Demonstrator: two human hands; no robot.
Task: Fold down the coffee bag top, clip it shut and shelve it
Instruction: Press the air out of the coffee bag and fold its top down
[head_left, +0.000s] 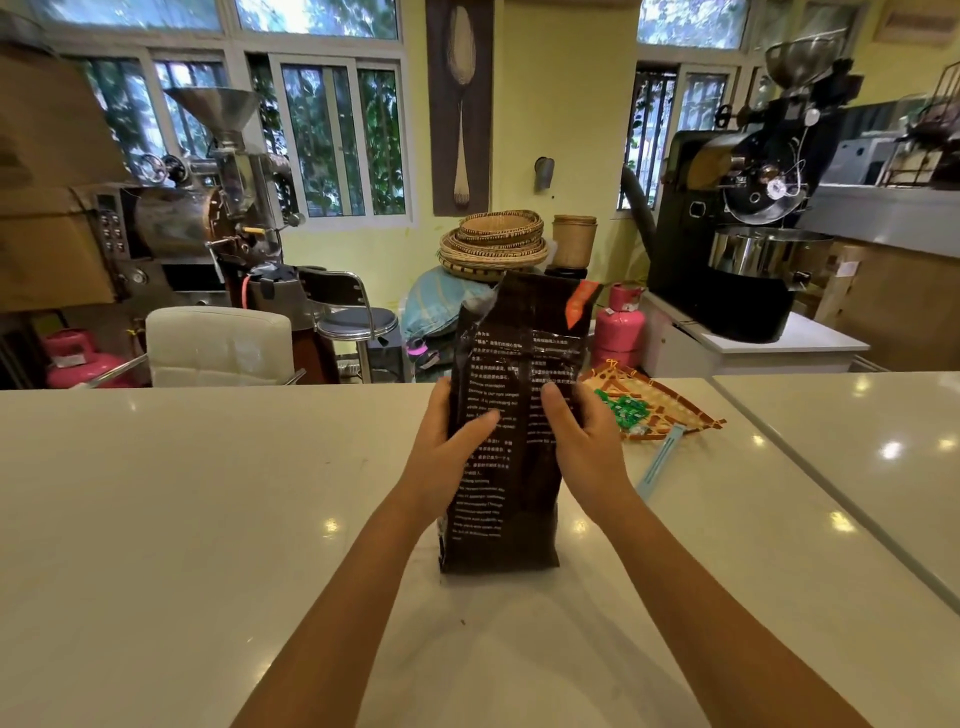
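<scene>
A tall dark brown coffee bag (511, 364) with white print stands upright on the pale counter (208, 493), its top unfolded and open, with an orange tag at the upper right corner. My left hand (449, 447) grips the bag's left side, thumb across the front. On the bag's right side my right hand (584, 431) holds it the same way. A light blue bag clip (660, 460) lies flat on the counter just right of my right wrist.
A small woven tray (654, 402) with green wrapped sweets sits behind the clip. A seam splits the counter from a second slab (857, 431) on the right. Beyond the counter are a white chair (218, 345), coffee roasters, stacked baskets and pink gas cylinders.
</scene>
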